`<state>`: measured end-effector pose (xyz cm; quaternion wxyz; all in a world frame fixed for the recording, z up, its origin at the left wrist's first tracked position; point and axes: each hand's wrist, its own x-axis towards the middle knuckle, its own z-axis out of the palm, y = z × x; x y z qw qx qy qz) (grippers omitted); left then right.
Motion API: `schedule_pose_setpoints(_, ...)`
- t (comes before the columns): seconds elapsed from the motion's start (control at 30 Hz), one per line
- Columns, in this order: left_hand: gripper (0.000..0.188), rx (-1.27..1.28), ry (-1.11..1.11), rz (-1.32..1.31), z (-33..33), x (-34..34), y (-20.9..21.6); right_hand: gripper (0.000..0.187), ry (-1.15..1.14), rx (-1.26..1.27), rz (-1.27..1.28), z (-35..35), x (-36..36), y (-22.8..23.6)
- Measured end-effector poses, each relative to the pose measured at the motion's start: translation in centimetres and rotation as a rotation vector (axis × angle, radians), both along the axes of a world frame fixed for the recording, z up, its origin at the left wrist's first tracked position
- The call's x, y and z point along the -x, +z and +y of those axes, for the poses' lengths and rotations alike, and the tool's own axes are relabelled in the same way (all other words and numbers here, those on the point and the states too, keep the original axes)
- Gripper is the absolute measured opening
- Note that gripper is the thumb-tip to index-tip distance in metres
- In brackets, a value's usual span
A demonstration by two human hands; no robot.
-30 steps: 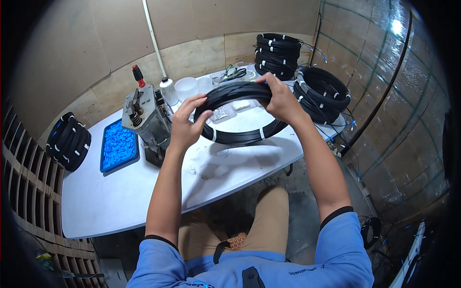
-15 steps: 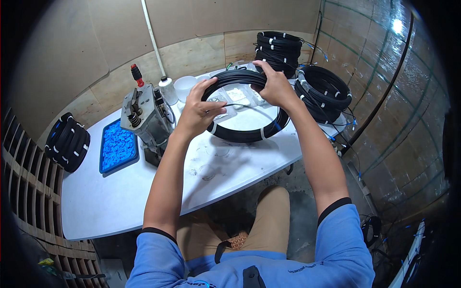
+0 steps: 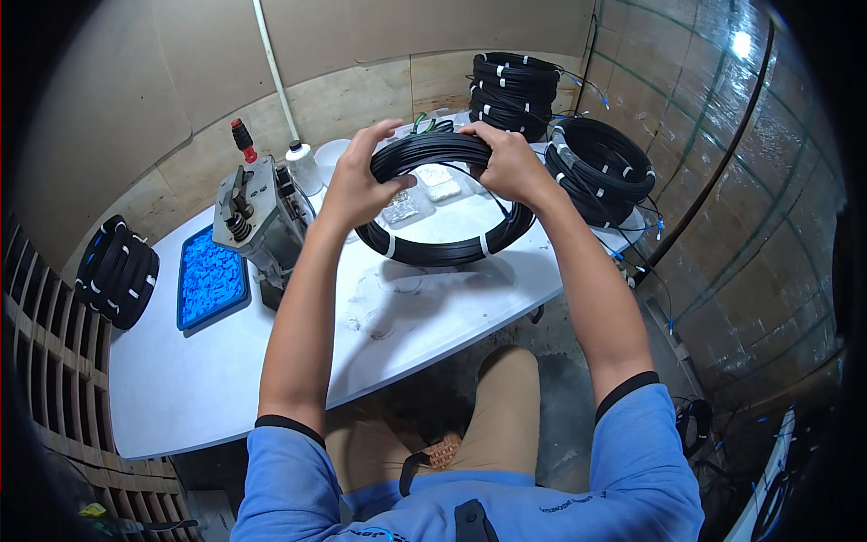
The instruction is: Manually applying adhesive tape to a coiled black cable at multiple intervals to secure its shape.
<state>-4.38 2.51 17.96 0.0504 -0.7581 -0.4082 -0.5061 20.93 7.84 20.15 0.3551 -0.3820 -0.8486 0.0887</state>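
Observation:
A coil of black cable (image 3: 440,254), bound with white ties, is tilted up over the table between my two hands. My right hand (image 3: 508,164) grips its upper right side, fingers over the top and thumb inside the ring. At its upper left side, my left hand (image 3: 358,178) is curved loosely around the bundle, fingers reaching past the top and thumb in front. A loose cable length crosses the ring's opening near my right thumb. The fingertips of the right hand are partly hidden by the coil.
On the white table (image 3: 203,384) are a blue tray (image 3: 183,316) of small blue pieces, a metal machine (image 3: 257,203) with a red-and-black handle, and a white bottle (image 3: 302,167). Black coils stand at the left (image 3: 117,271), back (image 3: 513,95) and right (image 3: 603,172). Clear bags (image 3: 441,185) lie behind the held coil.
My left fingers have opened wider and let go of the loose cable strand, which now lies nearer my right hand. The blue mark on the coil no longer shows. The view has shifted slightly.

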Motion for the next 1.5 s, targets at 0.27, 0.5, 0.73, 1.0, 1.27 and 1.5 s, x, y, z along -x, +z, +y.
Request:
schedule_pose_setpoints(0.27,0.059,0.43,0.035,0.109,0.5,-0.6,2.2,0.05,0.029,-0.019,0.011,0.2,0.3,-0.1)
schedule_pose_setpoints(0.5,0.05,0.149,0.004,0.256,1.7,-1.9,2.6,0.051,0.033,-0.115,-0.027,0.9,0.4,-0.5)
schedule_pose_setpoints(0.73,0.049,0.221,0.025,0.345,1.8,-3.0,2.9,0.056,0.146,-0.092,-0.031,0.0,-0.3,-0.2)
schedule_pose_setpoints(1.0,0.042,0.161,0.088,0.376,2.1,-3.0,2.8,0.057,0.087,-0.215,-0.12,0.7,1.0,-0.4)
schedule_pose_setpoints(1.27,0.035,0.251,0.202,0.458,2.3,-4.1,3.5,0.046,0.131,-0.16,-0.208,0.1,1.2,1.0)
schedule_pose_setpoints(1.5,0.031,0.279,0.236,0.48,1.7,-3.1,4.1,0.042,0.07,-0.092,-0.334,0.0,3.3,1.4)
